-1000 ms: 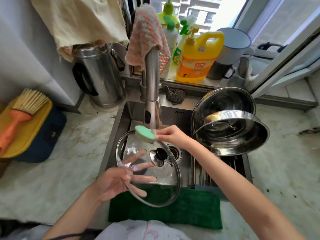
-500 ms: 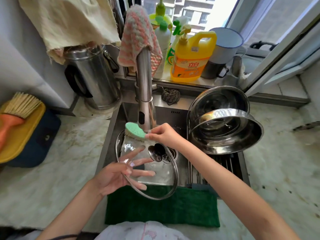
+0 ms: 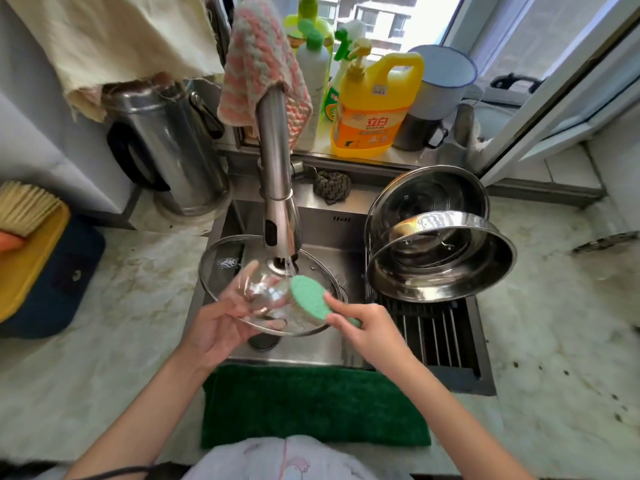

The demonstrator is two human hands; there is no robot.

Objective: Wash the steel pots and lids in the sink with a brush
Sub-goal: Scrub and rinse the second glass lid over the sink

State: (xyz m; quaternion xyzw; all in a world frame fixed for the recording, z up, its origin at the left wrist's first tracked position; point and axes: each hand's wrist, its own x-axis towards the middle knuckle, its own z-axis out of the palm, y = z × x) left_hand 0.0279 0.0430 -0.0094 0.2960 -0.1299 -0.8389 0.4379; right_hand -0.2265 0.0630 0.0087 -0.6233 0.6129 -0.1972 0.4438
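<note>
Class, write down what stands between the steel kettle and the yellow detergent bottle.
The head view shows the faucet between the steel kettle and the yellow detergent bottle, a pink-and-white knitted cloth draped over it, a white bottle behind.

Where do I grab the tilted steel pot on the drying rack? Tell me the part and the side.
Grip the steel pot by the upper arc of its rim, coming from above. It lies tipped on the rack with its mouth toward you, so that edge looks bare and free to hook over.
</note>
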